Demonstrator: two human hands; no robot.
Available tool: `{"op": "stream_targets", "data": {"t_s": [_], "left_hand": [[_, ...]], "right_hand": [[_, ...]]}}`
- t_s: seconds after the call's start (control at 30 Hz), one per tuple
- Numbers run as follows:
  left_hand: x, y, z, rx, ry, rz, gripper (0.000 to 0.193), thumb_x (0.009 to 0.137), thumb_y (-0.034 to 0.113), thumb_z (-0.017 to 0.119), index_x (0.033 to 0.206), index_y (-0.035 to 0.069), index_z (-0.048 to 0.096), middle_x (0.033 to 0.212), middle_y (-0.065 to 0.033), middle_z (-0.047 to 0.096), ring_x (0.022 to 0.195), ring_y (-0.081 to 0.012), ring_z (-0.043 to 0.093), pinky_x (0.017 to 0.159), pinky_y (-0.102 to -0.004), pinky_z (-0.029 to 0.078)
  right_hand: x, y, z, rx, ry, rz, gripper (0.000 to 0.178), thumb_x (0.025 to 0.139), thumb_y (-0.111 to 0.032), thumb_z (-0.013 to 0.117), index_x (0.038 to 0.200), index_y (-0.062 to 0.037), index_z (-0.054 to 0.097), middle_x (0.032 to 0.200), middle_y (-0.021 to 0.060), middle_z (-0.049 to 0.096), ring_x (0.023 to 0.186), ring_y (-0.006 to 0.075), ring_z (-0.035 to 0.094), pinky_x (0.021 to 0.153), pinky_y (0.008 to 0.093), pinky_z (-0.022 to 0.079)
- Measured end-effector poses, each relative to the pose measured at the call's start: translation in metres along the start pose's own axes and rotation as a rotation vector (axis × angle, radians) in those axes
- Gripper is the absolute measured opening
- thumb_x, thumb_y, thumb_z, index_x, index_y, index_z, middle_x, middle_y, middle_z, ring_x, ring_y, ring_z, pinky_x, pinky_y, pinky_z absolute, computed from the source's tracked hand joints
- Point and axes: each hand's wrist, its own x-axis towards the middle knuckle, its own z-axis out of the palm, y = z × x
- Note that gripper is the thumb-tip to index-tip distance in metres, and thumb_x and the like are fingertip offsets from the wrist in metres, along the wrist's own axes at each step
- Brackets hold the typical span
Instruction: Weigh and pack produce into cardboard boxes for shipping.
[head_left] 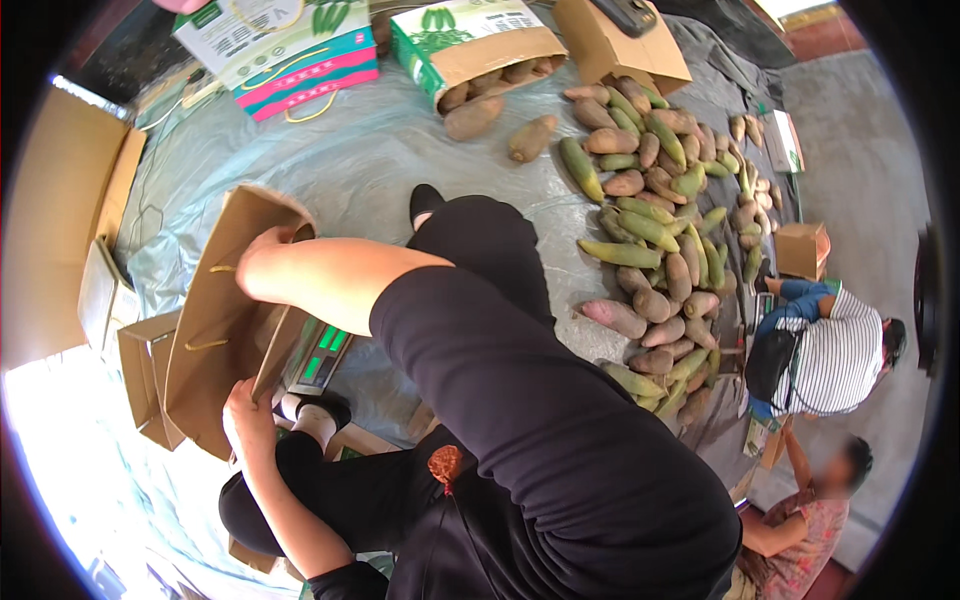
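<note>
A tall brown cardboard box [205,340] with yellow cord handles stands tilted open in front of me, at the left. My left hand [248,418] grips its near edge, the thumb and fingers closed over the cardboard. Reaching across, my right hand [265,262] is at the far end of the box's opening, against the cardboard; its fingers are mostly hidden. The inside of the box is in shadow, so its contents cannot be made out. Beside the box is a digital scale [318,362] with green lit digits, partly covered by it.
Long green and brown soil-coated roots [660,230] lie heaped on the right. Beyond stand a printed carton [480,50] with roots spilling out, a brown box [620,50] and a striped gift carton [305,80]. Two people work far right, one in a striped shirt [835,350].
</note>
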Motion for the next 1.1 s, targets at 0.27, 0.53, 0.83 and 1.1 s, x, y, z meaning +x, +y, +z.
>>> {"op": "stream_targets", "data": {"t_s": [0.27,0.53,0.83,1.1], "left_hand": [[-0.002,-0.015,0.002,-0.072,-0.047,-0.078,0.02,0.074,0.007,0.062,0.092,-0.001,0.064,0.08,-0.0183,0.061,0.077,-0.0357,0.06,0.069,-0.0393,0.046],[0.002,-0.014,0.007,-0.094,-0.102,-0.162,0.021,0.073,0.005,0.063,0.092,-0.003,0.063,0.081,-0.0181,0.063,0.078,-0.0332,0.062,0.072,-0.038,0.047],[0.004,0.002,0.008,-0.078,-0.069,-0.104,0.019,0.074,0.006,0.065,0.09,-0.004,0.061,0.077,-0.0175,0.064,0.071,-0.0301,0.062,0.069,-0.0367,0.047],[-0.001,-0.003,0.008,-0.083,-0.009,-0.105,0.013,0.076,0.003,0.064,0.087,-0.004,0.061,0.073,-0.0157,0.062,0.066,-0.0256,0.059,0.066,-0.0344,0.046]], "right_hand": [[-0.092,0.055,-0.088,0.268,0.584,-0.465,0.029,0.074,-0.033,0.067,0.092,-0.0116,0.07,0.093,0.0092,0.069,0.088,0.0297,0.064,0.07,0.0431,0.051],[-0.171,0.22,0.0,0.816,0.955,0.081,0.027,0.077,-0.033,0.063,0.081,-0.0072,0.069,0.08,0.0132,0.066,0.081,0.031,0.064,0.073,0.0415,0.05],[-0.183,0.321,0.342,0.716,0.526,0.846,0.025,0.077,-0.006,0.051,0.098,-0.0062,0.065,0.107,0.0168,0.063,0.098,0.0355,0.061,0.084,0.0469,0.049],[-0.243,0.328,0.431,0.43,0.019,1.067,0.03,0.085,-0.016,0.053,0.115,-0.0138,0.057,0.122,0.0061,0.053,0.118,0.0229,0.048,0.092,0.0454,0.042]]}}
